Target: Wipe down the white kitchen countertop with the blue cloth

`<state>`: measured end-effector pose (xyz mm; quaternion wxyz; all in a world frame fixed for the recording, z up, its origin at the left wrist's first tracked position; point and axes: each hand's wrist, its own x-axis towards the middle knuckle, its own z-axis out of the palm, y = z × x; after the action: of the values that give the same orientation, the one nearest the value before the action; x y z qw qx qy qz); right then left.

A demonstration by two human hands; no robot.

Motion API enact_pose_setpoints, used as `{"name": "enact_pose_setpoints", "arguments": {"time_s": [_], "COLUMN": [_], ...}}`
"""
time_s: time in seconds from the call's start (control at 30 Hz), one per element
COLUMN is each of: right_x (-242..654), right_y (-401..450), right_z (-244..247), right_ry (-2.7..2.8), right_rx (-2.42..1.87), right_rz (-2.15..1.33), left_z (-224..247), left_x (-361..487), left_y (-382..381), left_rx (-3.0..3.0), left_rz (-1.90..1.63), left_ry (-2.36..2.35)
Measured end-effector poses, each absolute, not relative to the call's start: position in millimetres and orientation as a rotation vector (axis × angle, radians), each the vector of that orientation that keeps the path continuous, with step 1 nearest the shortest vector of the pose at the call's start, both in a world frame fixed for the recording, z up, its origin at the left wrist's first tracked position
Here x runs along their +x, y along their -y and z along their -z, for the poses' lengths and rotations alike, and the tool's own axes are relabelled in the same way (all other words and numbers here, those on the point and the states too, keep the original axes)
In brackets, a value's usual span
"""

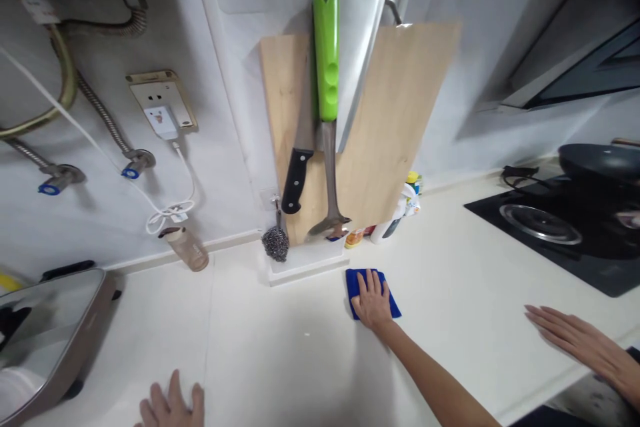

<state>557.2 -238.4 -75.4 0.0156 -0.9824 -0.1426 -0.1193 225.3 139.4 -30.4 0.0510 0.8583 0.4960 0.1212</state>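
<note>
My right hand (374,303) presses down on a folded blue cloth (394,310) on the white countertop (280,347), its fingers spread over the cloth. The cloth lies just in front of a low white ledge (310,269) at the wall. My left hand (173,407) rests at the bottom left edge of the picture, its fingers apart, with nothing held; the wrist is out of view. A small pale speck (307,334) shows on the counter between the two hands.
Another person's hand (575,337) lies flat on the counter at right, near a black stove (595,260) with a wok (600,161). A cutting board (395,120), knife (299,180) and green-handled spoon (328,60) hang ahead. Left are a bottle (187,250) and an electric pan (75,327).
</note>
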Motion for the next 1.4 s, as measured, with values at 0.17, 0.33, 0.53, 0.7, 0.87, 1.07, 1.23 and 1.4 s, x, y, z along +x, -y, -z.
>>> {"name": "enact_pose_setpoints", "arguments": {"time_s": [0.17,0.33,0.53,0.7,0.87,1.07,1.23,1.4], "right_x": [573.5,539.5,473.5,471.0,459.7,429.7,425.8,392.4], "right_y": [214.5,196.3,136.7,74.0,30.8,-3.0,26.1,107.5], "right_z": [64.2,63.1,69.0,51.3,41.0,39.7,33.7,39.6], "right_ry": [0.381,0.496,0.779,0.743,0.593,0.926,1.120,1.238], "right_rx": [-3.105,-3.135,-3.058,-3.085,-3.165,-2.932,-2.721,-2.594], "right_rz": [0.320,0.346,0.267,0.162,0.166,0.005,-0.111,-0.140], "left_z": [27.4,27.7,35.0,36.9,37.0,39.5,35.3,28.6], "left_x": [224.1,222.6,220.1,220.1,220.5,217.6,216.4,219.3], "left_y": [-134.2,-132.2,-131.6,-130.4,-130.3,-132.5,-136.5,-139.0], "left_rx": [2.623,2.617,2.643,2.674,2.679,2.679,2.660,2.622], "left_rz": [-0.369,-0.342,-0.356,-0.379,-0.350,-0.335,-0.308,-0.370], "left_ry": [-1.521,-1.548,-1.527,-1.540,-1.562,-1.582,-1.589,-1.543]}}
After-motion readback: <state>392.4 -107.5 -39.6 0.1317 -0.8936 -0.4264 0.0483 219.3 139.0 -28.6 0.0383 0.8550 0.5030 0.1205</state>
